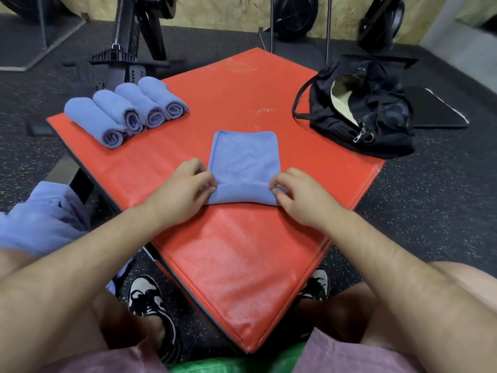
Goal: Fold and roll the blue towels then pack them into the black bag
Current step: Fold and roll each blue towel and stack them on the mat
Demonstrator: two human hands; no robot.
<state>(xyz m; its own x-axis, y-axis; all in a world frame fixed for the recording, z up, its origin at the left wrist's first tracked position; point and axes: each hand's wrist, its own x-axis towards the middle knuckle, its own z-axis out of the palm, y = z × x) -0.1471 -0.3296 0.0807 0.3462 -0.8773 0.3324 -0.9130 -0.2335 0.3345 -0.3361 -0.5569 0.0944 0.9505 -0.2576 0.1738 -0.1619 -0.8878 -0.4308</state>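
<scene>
Item: folded towel (244, 160), blue, lying flat at the centre of the red desk (236, 251). Its near edge is turned over into a first roll. The left hand (183, 192) and right hand (304, 197) each pinch one end of that roll.

Handling, by estimate: light, soft and limp; no breakage risk; the roll likely slackens if let go.

Best hold: both roll ends, pressed evenly.

Also listed:
- four rolled towels (126, 111), far left
- black bag (376, 111), unzipped, far right
- loose towels (40, 219), near left, off the desk
</scene>
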